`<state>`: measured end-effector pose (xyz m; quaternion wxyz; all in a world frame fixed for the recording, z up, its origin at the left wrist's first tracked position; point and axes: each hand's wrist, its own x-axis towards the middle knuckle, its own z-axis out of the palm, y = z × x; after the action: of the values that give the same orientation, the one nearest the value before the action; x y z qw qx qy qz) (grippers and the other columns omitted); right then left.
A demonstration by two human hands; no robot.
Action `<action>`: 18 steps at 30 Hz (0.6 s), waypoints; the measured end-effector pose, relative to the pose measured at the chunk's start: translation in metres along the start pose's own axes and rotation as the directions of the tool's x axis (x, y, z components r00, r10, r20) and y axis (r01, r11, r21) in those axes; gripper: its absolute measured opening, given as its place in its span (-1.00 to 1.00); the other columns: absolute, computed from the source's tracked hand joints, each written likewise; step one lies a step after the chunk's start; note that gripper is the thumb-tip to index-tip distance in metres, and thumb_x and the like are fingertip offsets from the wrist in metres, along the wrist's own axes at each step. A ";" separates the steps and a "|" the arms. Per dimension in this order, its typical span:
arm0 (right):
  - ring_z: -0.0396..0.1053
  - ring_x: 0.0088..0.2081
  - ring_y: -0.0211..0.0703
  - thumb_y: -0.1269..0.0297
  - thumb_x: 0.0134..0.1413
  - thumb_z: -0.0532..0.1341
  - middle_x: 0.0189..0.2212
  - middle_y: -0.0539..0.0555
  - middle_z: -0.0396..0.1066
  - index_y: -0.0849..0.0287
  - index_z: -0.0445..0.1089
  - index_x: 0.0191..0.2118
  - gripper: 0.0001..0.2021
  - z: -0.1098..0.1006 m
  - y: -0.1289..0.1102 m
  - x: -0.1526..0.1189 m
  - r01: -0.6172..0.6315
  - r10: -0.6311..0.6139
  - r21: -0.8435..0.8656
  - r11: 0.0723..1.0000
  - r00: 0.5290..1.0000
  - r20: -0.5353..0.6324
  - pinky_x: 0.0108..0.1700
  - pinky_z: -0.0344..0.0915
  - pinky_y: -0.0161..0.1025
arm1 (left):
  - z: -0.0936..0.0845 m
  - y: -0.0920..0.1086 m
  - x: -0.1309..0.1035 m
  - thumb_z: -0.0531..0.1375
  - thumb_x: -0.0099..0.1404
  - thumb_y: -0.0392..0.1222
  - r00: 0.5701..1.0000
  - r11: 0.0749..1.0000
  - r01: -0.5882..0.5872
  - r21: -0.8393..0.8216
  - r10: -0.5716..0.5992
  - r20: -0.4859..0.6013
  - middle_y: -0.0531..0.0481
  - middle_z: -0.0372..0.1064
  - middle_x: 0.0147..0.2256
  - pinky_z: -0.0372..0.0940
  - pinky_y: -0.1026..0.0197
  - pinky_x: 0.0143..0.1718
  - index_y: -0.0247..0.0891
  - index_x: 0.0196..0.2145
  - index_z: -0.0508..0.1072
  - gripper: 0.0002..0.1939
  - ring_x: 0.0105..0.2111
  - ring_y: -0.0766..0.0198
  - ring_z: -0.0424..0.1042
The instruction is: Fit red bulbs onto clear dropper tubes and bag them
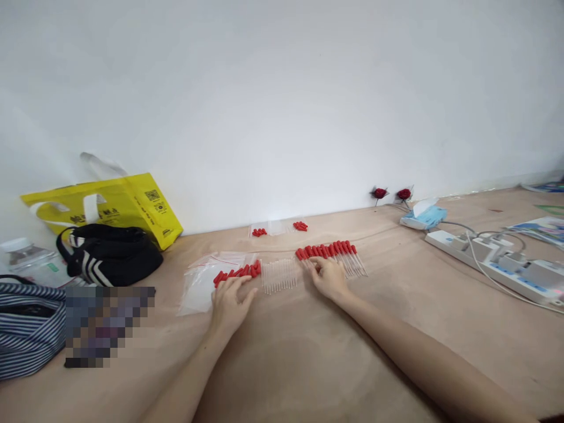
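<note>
My left hand (pixel 231 299) rests at the near edge of a row of loose red caps (pixel 238 273), its thumb apart from the fingers. The caps lie over clear plastic bags (pixel 196 288). Between my hands is a row of thin clear tubes (pixel 279 276) without caps. My right hand (pixel 328 276) has its fingers bent at the left end of a row of red-capped tubes (pixel 348 252); whether it pinches one is too small to tell.
Two small bags of red caps (pixel 259 232) lie by the wall. At left are a yellow bag (pixel 132 205), a black pouch (pixel 123 255) and a striped cloth (pixel 30 329). Tissues (pixel 423 217), two red roses (pixel 379 192) and a power strip (pixel 497 267) sit at right.
</note>
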<state>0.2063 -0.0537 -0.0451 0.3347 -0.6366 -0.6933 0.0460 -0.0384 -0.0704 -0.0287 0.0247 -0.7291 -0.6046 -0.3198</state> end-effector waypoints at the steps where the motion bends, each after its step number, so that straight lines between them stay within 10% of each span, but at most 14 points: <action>1: 0.30 -0.29 -0.08 0.27 0.07 0.05 -0.44 0.07 0.43 0.15 0.36 -0.21 -0.79 0.003 0.001 0.005 -0.029 0.029 -0.043 0.999 0.999 -0.018 -0.25 -0.02 -0.19 | 0.000 -0.004 0.002 0.17 0.07 -0.14 1.000 0.995 0.004 0.102 -0.002 -0.021 -0.07 0.39 -0.29 0.15 0.06 -0.24 -0.22 -0.25 0.44 -0.74 -0.25 0.06 0.30; 18: 0.31 -0.27 -0.04 0.18 0.02 0.03 -0.41 0.14 0.44 0.19 0.36 -0.40 -0.76 0.014 -0.027 0.014 -0.046 0.054 -0.223 0.974 0.998 0.034 -0.19 -0.11 -0.12 | 0.027 0.002 0.029 0.05 0.16 0.05 0.992 0.891 0.027 0.454 0.034 -0.125 -0.17 0.34 -0.26 -0.03 0.00 -0.20 -0.30 -0.30 0.43 -0.64 -0.20 0.00 0.21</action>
<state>0.1765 -0.0413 -0.0371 0.2465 -0.6862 -0.6843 -0.0107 -0.0233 -0.0339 -0.0351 0.2340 -0.6819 -0.6584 -0.2162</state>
